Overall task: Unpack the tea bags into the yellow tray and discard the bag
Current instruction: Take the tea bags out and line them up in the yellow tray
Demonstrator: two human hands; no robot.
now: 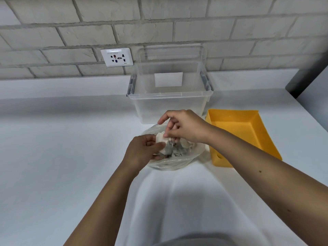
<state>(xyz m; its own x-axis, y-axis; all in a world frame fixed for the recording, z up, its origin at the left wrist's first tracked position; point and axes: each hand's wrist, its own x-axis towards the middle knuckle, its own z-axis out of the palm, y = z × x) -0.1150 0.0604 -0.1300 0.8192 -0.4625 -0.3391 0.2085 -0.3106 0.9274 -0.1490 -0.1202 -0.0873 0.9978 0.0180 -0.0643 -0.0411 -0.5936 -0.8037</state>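
**A:** so where's everything sitting?

**B:** clear plastic bag (174,161) is on the white surface (71,139), tea bags (174,151) bunched inside it. Yellow tray (248,132) is just beside it on the right, clear bin (169,96) behind, by the brick wall.

**A:** and the hands?

**B:** left hand (142,153) has its fingers (158,144) curled narrow, pinching the bag's near-left edge. Right hand (184,126) is over the opening, fingertips pinched on something white, a tea bag or the plastic, can't tell which.
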